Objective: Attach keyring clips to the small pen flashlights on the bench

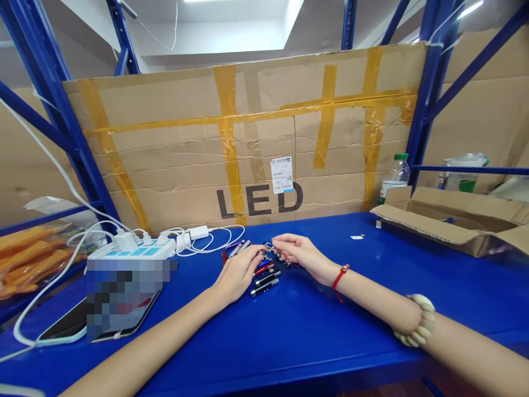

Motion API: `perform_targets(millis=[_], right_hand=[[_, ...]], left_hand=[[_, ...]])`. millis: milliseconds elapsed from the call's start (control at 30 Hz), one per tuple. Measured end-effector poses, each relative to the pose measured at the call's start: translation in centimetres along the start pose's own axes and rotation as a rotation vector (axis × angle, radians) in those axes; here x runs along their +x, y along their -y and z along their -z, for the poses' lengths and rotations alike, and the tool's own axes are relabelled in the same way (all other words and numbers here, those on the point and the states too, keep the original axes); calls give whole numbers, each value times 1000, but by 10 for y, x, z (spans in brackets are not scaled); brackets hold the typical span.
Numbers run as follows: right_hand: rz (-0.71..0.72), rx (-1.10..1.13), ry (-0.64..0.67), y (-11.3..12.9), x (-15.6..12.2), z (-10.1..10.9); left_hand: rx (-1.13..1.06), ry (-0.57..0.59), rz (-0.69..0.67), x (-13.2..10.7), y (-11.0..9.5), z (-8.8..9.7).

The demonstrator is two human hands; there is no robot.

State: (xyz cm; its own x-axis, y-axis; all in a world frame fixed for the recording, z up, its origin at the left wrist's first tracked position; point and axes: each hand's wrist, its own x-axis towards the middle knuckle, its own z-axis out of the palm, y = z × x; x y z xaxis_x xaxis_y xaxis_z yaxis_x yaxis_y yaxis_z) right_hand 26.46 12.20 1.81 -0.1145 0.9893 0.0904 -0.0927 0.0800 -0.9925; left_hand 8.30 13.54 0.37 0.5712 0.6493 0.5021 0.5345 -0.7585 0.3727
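Observation:
A heap of several small pen-shaped lights (pixel 264 278), black, red and silver, lies on the blue table (pixel 297 325) in front of me. My left hand (pixel 239 273) rests palm down on the left side of the heap, fingers curled over the pieces. My right hand (pixel 300 252) lies on the heap's right side, its fingertips pinched near a small piece with a metal ring (pixel 269 246). A red cord is tied round my right wrist, and a pale bead bracelet sits further up that arm.
A white power strip (pixel 132 251) with chargers and white cables sits at the left, with two phones (pixel 99 322) in front of it. An open cardboard box (pixel 454 220) stands at the right, a plastic bottle (pixel 394 179) behind it. A taped cardboard sheet marked LED (pixel 256 143) backs the table.

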Motion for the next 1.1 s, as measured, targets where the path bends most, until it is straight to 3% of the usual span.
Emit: perform_targets(millis=[267,600,1100], right_hand=[[-34,-30,15,-4,2,5],[-81,-182,-131,-3,4,10],[-124,-149,-65,-5,5,11]], left_hand=[[16,42,-28,-1,-3,1],[91,50,-87,-3,-8,4],[126,5,-128,-4,-6,1]])
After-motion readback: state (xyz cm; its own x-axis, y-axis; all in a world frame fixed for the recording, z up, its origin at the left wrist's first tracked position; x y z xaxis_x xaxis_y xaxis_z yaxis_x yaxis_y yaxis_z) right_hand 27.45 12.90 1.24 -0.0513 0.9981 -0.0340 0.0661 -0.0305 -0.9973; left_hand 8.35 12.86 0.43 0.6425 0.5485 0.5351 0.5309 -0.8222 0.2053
